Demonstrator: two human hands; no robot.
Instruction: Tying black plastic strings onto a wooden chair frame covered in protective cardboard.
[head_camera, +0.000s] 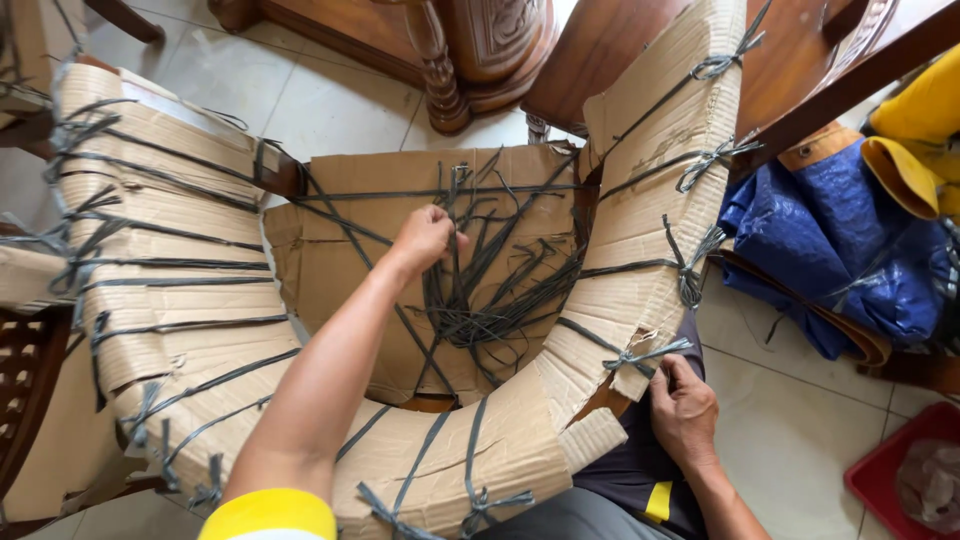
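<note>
The left hand (425, 238) reaches into the middle of a curved chair wrapped in cardboard (170, 250). Its fingers are closed together on a bundle of grey plastic straps (480, 290) that lies on the cardboard-covered seat (340, 270). The bundle begins at the grip and runs down and to the right of it, and loose ends spread out from it like a fan.

The right hand (683, 410) is at the outer edge of the wrapped armrest on the right side, near the person's lap. Its fingers are pressed together on the knotted end of one grey strap (645, 357) that goes across the cardboard. This strap lies just above the hand and touches the fingertips. Its long axis runs from the inner rim of the armrest, at upper left, out to the knot at lower right.

The cardboard wrapping forms a horseshoe shape that opens away from the person. Many more grey straps cross it, each tied in a knot on the outside.

The chair stands on a floor of pale tiles (330, 100). Dark carved wooden furniture (480, 50) stands behind it. At the right lies a blue tarpaulin (880, 260) with something yellow (925, 130) on top of it. A red plastic tray (890, 470) is in the lower right corner, and it holds a clear bag.
</note>
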